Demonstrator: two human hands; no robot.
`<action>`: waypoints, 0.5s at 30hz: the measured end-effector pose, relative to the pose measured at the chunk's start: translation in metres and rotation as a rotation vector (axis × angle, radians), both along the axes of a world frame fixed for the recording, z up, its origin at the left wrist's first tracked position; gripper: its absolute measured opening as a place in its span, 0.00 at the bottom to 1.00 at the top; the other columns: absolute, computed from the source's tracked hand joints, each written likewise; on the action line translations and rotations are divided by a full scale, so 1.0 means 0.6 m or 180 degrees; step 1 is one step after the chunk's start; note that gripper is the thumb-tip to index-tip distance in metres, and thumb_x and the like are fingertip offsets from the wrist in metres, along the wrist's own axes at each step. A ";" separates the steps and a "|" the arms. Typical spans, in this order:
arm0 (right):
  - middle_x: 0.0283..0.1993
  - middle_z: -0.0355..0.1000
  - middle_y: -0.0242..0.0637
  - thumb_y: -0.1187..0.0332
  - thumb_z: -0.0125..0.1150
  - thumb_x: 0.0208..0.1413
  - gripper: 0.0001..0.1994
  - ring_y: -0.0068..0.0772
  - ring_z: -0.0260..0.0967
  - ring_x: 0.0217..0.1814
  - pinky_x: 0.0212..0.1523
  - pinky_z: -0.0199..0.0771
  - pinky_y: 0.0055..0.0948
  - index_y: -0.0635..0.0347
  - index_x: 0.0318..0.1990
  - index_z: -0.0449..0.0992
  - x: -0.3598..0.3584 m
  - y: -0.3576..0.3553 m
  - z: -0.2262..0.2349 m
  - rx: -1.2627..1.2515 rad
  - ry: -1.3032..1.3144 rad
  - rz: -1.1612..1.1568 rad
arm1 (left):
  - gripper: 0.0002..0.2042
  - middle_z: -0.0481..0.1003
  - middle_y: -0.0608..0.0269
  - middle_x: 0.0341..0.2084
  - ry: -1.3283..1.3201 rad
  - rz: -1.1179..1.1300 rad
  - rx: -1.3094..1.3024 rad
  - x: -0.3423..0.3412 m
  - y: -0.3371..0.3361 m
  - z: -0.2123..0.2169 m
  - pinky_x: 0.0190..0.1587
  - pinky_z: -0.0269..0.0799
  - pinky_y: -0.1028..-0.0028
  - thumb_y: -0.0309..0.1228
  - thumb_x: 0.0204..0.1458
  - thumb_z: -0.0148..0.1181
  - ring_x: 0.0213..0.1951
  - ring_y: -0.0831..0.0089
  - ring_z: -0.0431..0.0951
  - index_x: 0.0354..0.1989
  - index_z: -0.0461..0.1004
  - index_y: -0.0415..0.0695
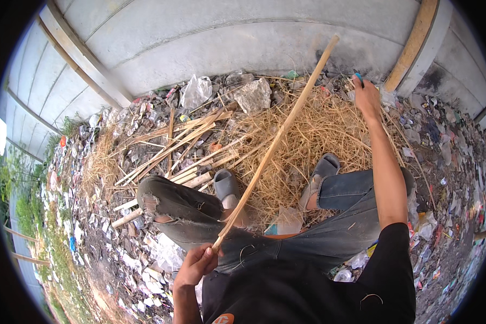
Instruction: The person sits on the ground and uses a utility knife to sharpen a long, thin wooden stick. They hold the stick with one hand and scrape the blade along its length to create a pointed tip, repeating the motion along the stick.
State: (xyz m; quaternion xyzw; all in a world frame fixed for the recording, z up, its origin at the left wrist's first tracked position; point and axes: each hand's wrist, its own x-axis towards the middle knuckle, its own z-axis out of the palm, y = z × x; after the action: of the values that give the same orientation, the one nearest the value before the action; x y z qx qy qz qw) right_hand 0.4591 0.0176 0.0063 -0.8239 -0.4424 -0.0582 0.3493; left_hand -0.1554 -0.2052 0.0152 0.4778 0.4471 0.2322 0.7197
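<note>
Roughly across the middle of the view: long pale bamboo stick [276,142], slanting from the lap up and away to the grey concrete wall [210,43], upper end raised over the straw. Lower end gripped by the left hand [197,265], fingers curled shut around it, close to the body above the dark shirt. Stretched far forward on the other side: right hand [366,93], fingers closed around a small blue object [358,77], too small to tell its kind, at the far edge of the straw near the foot of the wall.

Below the stick: heap of dry yellow straw [313,135], spread between the feet. Resting on it: two grey rubber slide sandals, left sandal [225,185] just beside the stick, right sandal [321,174] further right, both under legs in torn grey-blue jeans [329,227].

Left of the straw: loose bundle of split pale wooden slats [183,146], lying criss-crossed on the ground. Beyond them, near the wall: crumpled clear plastic bag [195,90] and a grey lump of rubble [252,95]. All around: ground littered with scraps of plastic and paper. Leaning at the wall on the upper right: orange-brown wooden plank [413,46]. Far left: strip of green weeds [21,200].
</note>
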 end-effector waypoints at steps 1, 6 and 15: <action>0.25 0.72 0.44 0.42 0.48 0.72 0.30 0.46 0.72 0.27 0.33 0.67 0.49 0.62 0.33 0.77 -0.024 0.001 0.007 0.0167 0.0025 0.0144 | 0.20 0.59 0.77 0.16 0.0010 -0.0023 -0.0062 -0.007 -0.023 -0.002 0.21 0.46 0.79 0.47 0.73 0.49 0.17 0.86 0.53 0.44 0.75 0.40; 0.18 0.67 0.36 0.43 0.52 0.70 0.26 0.38 0.67 0.20 0.25 0.63 0.41 0.58 0.33 0.76 -0.199 -0.025 0.032 0.0388 0.0168 0.1362 | 0.18 0.60 0.76 0.16 -0.0051 0.0228 -0.0040 0.042 0.038 -0.020 0.21 0.48 0.79 0.43 0.74 0.46 0.18 0.85 0.55 0.44 0.75 0.41; 0.17 0.75 0.41 0.44 0.55 0.68 0.23 0.47 0.77 0.20 0.23 0.74 0.45 0.57 0.38 0.78 -0.432 -0.159 0.051 -0.0168 -0.0380 0.3197 | 0.17 0.60 0.77 0.17 -0.0090 0.0454 0.0275 0.086 0.098 0.011 0.21 0.48 0.80 0.42 0.75 0.45 0.18 0.86 0.55 0.45 0.75 0.42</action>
State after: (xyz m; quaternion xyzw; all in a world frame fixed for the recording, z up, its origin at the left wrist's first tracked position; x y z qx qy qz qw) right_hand 0.2000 -0.0781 0.0371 -0.5132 -0.8046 0.0813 0.2874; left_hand -0.1037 -0.1463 0.0219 0.4720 0.4593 0.3087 0.6863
